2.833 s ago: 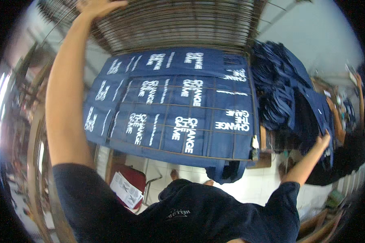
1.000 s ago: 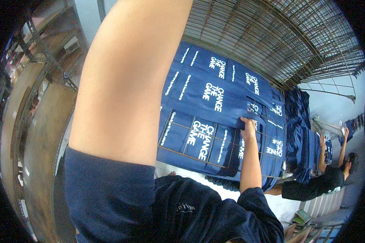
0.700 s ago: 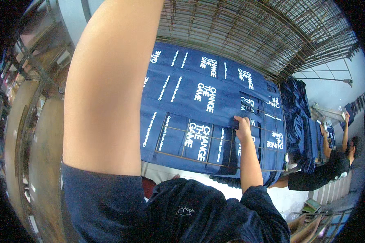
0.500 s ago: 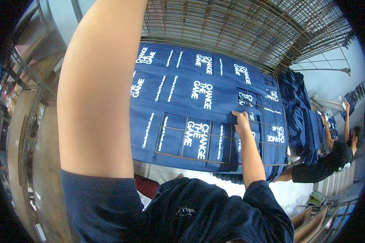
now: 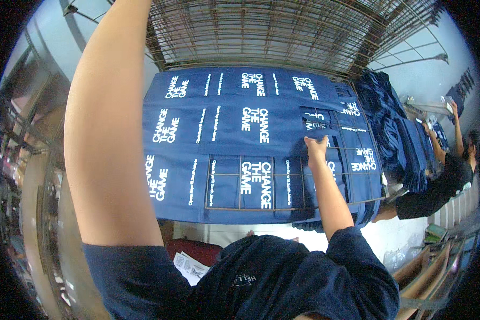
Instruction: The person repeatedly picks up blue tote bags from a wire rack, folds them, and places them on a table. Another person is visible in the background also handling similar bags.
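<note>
Navy printed fabric [image 5: 280,130] lies beneath the right hand [image 5: 316,148].

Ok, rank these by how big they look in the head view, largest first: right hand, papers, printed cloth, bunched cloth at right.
1. Printed cloth
2. Bunched cloth
3. Papers and right hand: too alike to rank.
</note>
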A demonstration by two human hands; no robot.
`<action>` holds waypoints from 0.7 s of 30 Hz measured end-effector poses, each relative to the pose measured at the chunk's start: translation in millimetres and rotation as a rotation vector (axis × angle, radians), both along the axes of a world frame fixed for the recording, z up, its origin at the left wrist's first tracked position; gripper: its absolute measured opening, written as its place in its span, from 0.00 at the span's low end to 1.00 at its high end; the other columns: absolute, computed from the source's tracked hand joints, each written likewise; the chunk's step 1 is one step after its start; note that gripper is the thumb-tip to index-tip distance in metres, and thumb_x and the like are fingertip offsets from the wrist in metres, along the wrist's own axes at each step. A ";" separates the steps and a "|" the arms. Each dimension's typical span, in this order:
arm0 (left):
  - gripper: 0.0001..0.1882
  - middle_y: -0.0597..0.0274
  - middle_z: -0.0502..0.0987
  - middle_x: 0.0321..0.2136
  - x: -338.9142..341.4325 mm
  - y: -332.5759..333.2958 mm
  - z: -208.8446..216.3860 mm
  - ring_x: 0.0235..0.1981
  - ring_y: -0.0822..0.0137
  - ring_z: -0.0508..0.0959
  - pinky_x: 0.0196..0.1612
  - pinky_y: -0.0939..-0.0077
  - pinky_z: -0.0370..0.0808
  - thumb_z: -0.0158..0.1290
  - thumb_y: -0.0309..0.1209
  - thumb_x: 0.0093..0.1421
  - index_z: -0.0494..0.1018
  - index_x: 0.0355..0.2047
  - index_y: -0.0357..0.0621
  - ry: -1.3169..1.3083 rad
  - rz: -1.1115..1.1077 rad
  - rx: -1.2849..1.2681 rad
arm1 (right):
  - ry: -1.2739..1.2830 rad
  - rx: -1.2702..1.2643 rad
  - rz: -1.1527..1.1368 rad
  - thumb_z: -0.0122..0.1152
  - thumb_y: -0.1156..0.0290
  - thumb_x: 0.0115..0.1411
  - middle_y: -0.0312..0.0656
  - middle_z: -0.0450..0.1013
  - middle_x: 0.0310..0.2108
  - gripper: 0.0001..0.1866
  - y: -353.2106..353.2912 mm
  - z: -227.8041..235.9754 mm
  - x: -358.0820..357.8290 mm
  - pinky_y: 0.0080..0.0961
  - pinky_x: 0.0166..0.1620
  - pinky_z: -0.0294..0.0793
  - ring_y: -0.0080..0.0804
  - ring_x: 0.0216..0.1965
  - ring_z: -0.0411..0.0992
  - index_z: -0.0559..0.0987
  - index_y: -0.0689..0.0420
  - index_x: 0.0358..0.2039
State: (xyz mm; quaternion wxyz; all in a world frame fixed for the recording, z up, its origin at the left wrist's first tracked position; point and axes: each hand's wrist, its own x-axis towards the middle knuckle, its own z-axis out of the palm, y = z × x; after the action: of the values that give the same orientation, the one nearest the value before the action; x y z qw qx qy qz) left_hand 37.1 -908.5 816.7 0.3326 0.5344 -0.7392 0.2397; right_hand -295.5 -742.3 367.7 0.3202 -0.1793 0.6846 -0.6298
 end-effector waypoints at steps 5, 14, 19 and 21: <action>0.63 0.51 0.35 0.65 -4.1 -7.2 0.5 0.65 0.43 0.34 0.58 0.34 0.51 0.67 0.41 0.36 0.34 0.64 0.58 -0.034 0.038 -0.022 | 0.131 -0.002 -0.070 0.63 0.82 0.46 0.37 0.69 0.29 0.54 -10.5 -28.8 -15.3 0.22 0.35 0.70 0.23 0.27 0.66 0.37 0.57 0.65; 0.66 0.50 0.37 0.64 7.6 -20.6 -3.6 0.64 0.42 0.35 0.60 0.37 0.50 0.69 0.40 0.31 0.35 0.65 0.60 -0.039 -0.048 -0.120 | 0.087 0.026 -0.137 0.64 0.82 0.46 0.42 0.70 0.33 0.54 5.7 18.9 7.1 0.23 0.40 0.70 0.27 0.32 0.69 0.37 0.60 0.66; 0.66 0.51 0.37 0.64 3.5 -13.7 -3.2 0.64 0.41 0.35 0.61 0.40 0.50 0.69 0.39 0.32 0.34 0.65 0.59 -0.049 -0.019 -0.097 | 0.125 -0.022 -0.206 0.64 0.82 0.45 0.45 0.67 0.46 0.50 20.6 20.4 -3.5 0.23 0.36 0.72 0.28 0.33 0.70 0.46 0.57 0.65; 0.67 0.51 0.37 0.64 -0.7 -8.1 -1.9 0.64 0.41 0.34 0.61 0.40 0.49 0.70 0.39 0.33 0.33 0.65 0.58 -0.028 -0.019 -0.069 | 0.093 -0.062 -0.176 0.64 0.83 0.46 0.46 0.66 0.47 0.45 22.8 12.0 -10.0 0.23 0.37 0.73 0.30 0.35 0.71 0.53 0.59 0.63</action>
State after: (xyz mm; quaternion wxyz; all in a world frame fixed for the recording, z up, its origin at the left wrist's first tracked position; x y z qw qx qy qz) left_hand 36.5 -916.7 814.8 0.3429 0.5120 -0.7401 0.2694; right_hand -305.5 -719.5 379.7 0.2255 -0.1573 0.6921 -0.6674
